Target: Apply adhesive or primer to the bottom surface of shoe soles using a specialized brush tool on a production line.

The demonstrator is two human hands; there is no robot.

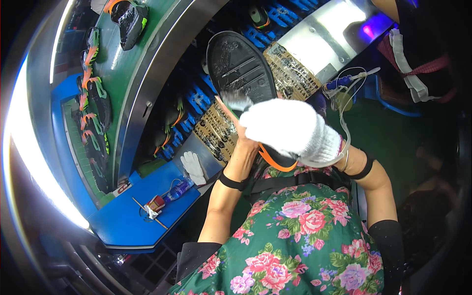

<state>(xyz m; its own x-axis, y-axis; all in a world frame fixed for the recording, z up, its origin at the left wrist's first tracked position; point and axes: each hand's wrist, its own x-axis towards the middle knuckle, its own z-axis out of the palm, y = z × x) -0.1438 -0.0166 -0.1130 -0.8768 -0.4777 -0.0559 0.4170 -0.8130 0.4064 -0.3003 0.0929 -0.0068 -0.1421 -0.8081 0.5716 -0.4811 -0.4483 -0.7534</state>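
A black shoe sole [241, 66] with raised ridges and a thick rim is held up in front of me, its toe pointing away. Bare, my left hand [240, 132] grips its near left edge, thumb stretched along the side. My right hand [282, 125], in a white knit glove, is closed round a brush [237, 102]. The brush's pale bristles touch the lower left of the sole, and the glove hides its handle. Below my hands curves an orange band [278, 161]; the glove covers where it joins.
Black shoe parts with orange straps [91, 98] line a green conveyor [129, 73] at left. A blue side shelf [142, 211] carries a bottle [179, 189], a stick and a white glove [193, 167]. Taped cardboard [292, 71] covers the metal ledge. A cable [346, 88] hangs at right.
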